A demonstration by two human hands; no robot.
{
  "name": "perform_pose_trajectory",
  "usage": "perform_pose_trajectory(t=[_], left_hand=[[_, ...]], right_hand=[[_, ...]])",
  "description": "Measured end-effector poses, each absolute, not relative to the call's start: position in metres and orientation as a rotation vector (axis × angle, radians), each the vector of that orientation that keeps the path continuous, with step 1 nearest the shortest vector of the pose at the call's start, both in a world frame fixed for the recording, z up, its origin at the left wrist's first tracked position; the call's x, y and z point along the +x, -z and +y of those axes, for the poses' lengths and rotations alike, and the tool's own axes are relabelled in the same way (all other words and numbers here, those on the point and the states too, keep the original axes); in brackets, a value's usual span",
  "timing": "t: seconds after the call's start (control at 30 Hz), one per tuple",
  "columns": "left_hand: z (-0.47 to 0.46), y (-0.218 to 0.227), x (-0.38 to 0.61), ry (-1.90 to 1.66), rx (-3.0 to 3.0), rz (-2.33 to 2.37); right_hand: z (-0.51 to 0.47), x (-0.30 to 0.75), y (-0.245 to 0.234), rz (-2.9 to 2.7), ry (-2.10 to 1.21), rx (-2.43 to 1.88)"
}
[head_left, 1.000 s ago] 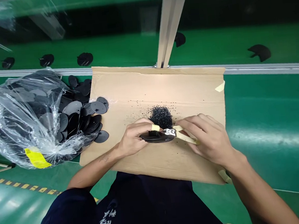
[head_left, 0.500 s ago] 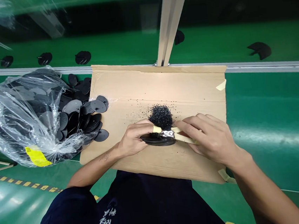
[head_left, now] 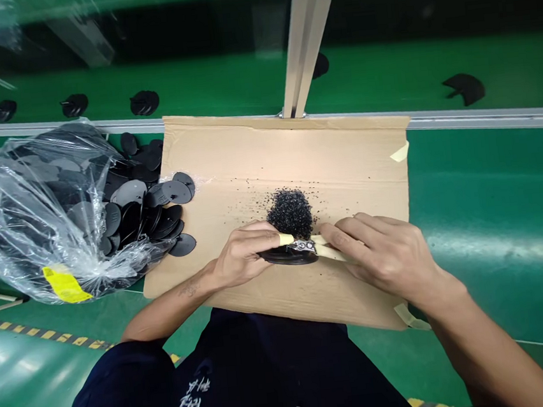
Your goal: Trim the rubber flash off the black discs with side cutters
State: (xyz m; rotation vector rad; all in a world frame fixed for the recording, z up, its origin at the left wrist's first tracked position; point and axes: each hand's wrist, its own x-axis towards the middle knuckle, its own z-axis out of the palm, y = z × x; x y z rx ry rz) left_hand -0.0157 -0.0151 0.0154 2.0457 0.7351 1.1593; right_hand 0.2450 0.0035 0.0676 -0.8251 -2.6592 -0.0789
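Observation:
My left hand [head_left: 248, 252] is closed on a round black plastic disc [head_left: 290, 257] held low over the cardboard, its thumb wrapped in pale yellow tape. My right hand [head_left: 376, 248] grips a pair of nippers [head_left: 326, 248] with pale handles, which lie closer together now. The metal jaws meet the disc's upper edge beside my left thumb; the exact bite point is too small to make out. Just beyond the disc lies a heap of small black clippings [head_left: 290, 213], with loose bits scattered round it.
A cardboard sheet [head_left: 228, 150] covers the green bench [head_left: 483, 209]. At left, a clear plastic bag [head_left: 37, 219] spills several black discs [head_left: 177, 191] onto the cardboard's edge. An upright metal post [head_left: 307, 46] stands at the back, with black parts [head_left: 144, 102] on the green surface behind the rail.
My right hand has squeezed the nippers' handles together. The left hand keeps the disc in nearly the same place. The whole view has shifted slightly.

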Motion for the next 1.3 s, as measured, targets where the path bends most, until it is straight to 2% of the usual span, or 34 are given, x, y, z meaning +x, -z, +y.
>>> perform_pose_trajectory(t=[0.1,0.27,0.33,0.5,0.67,0.77,0.87,0.97,1.03,1.13,1.3], left_hand=[[-0.013,-0.017,-0.019,-1.109,2.148,0.74],[-0.011,-0.022,-0.023,-1.015,2.36,0.84],[-0.011,-0.023,-0.024,-1.001,2.369,0.876],[-0.009,-0.022,-0.023,-0.961,2.427,0.908],[-0.009,-0.021,-0.024,-0.846,2.457,0.98],[-0.011,-0.02,-0.029,-0.83,2.077,1.101],[-0.003,-0.016,-0.04,-0.876,1.575,1.2],[0.035,-0.015,-0.057,-0.961,1.386,1.257],[0.078,-0.019,-0.07,-0.981,1.516,1.384],[0.153,-0.031,-0.082,-0.761,1.951,1.715],[0.237,-0.036,-0.08,-0.634,2.087,1.842]], right_hand=[[0.001,0.244,-0.059,-2.614,-0.079,-0.817],[-0.005,0.243,-0.042,-2.406,-0.632,-0.901],[-0.006,0.245,-0.039,-2.377,-0.68,-0.959],[-0.005,0.249,-0.039,-2.47,-0.513,-1.067],[-0.003,0.251,-0.042,-2.511,-0.565,-1.188],[-0.005,0.258,-0.038,-2.499,-0.61,-1.276],[-0.009,0.271,-0.024,-2.469,-0.491,-1.397],[-0.014,0.282,-0.002,-2.442,-0.239,-1.499],[-0.016,0.286,0.013,-2.414,-0.104,-1.504],[-0.017,0.287,0.027,-2.384,0.0,-1.434],[-0.027,0.294,0.028,-2.4,0.111,-1.375]])
